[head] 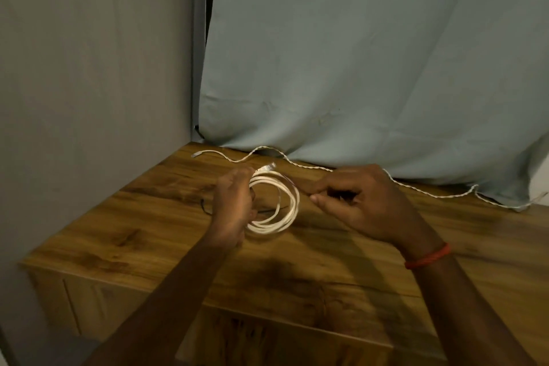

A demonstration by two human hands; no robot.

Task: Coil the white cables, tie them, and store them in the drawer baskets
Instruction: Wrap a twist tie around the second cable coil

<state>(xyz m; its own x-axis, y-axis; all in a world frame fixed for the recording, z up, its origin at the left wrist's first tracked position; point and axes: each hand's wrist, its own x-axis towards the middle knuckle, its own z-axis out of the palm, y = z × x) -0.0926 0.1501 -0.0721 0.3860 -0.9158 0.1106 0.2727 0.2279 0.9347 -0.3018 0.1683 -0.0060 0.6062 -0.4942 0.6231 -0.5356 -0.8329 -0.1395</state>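
My left hand [234,205] grips a coiled white cable [289,205] of several loops, held above the wooden table [148,217]. The coil's plug end [267,167] sticks out above my fingers. To the right of the coil, my right hand [362,202] has its thumb and fingers pinched together; something small and dark shows between them, and I cannot tell what it is. A second white cable [430,193], twisted and uncoiled, lies along the back of the table, passing behind my right hand.
A thin black wire [205,208] lies on the table behind my left hand. A pale blue cloth [356,68] hangs behind the table, a grey wall [89,68] at left. Cabinet fronts [74,300] show below the table's left edge.
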